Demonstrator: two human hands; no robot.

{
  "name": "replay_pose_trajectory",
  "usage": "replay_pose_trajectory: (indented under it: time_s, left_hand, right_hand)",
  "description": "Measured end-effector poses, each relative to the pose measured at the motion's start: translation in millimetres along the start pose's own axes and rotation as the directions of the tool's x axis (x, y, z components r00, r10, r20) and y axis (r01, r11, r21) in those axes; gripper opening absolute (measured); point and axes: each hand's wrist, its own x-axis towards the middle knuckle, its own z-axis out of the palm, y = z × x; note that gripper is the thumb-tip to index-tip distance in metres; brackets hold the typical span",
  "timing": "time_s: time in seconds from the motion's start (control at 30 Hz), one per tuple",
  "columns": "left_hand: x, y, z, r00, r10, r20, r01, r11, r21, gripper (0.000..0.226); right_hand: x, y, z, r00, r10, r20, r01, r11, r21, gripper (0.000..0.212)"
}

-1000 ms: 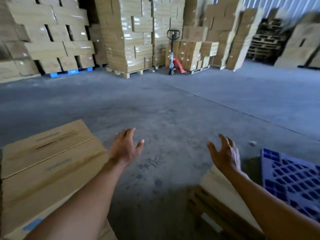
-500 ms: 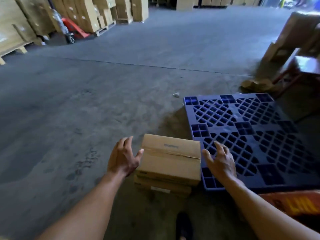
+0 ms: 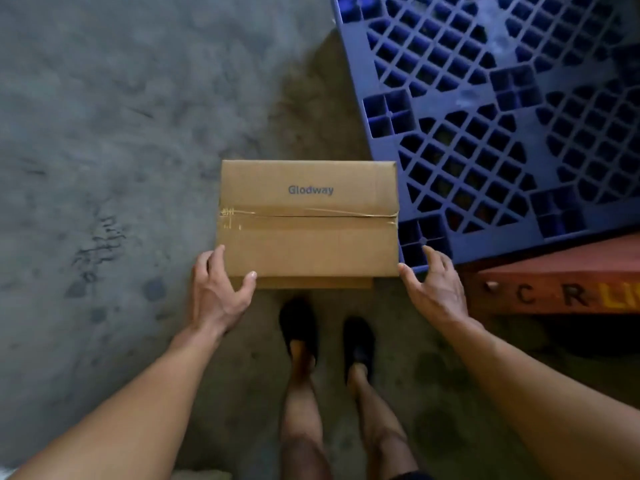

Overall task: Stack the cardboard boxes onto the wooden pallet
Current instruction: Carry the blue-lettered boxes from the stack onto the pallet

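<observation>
A taped brown cardboard box (image 3: 308, 220) printed "Glodway" lies flat on top of a second box (image 3: 311, 282), of which only a thin near edge shows. Both stand on the concrete floor against the near-left corner of a blue plastic grid pallet (image 3: 485, 109). No wooden pallet is in view. My left hand (image 3: 218, 289) cups the top box's near-left corner, thumb on the near face and fingers on the left side. My right hand (image 3: 433, 285) is spread open at the near-right corner, its thumb tip just touching the box and its fingers over the pallet's edge.
A red-orange painted beam (image 3: 554, 289) with the letters "C R" lies low at the right, just below the pallet. My two feet in black shoes (image 3: 298, 327) stand right behind the boxes. Stained grey concrete floor (image 3: 104, 133) spreads to the left.
The view has swung from the warehouse stacks down onto the box. Both hands have closed in on its near corners, and my left hand now grips the left corner.
</observation>
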Motion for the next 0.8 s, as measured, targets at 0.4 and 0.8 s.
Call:
replay_pose_trajectory:
  time_s: [0.4, 0.8]
  left_hand:
    - [137.6, -94.7, 79.8, 0.980, -0.183, 0.073, 0.178, 0.982, 0.062, 0.113]
    - [177.3, -137.1, 91.0, 0.882, -0.332, 0.336, 0.347, 0.938, 0.016, 0.093]
  right_hand:
    - [82.9, 8.1, 105.3, 0.980, 0.198, 0.027, -0.198, 0.980, -0.003, 0.093]
    - [104.4, 2.2, 121.1, 0.936, 0.326, 0.135, -0.349, 0.911, 0.222, 0.087]
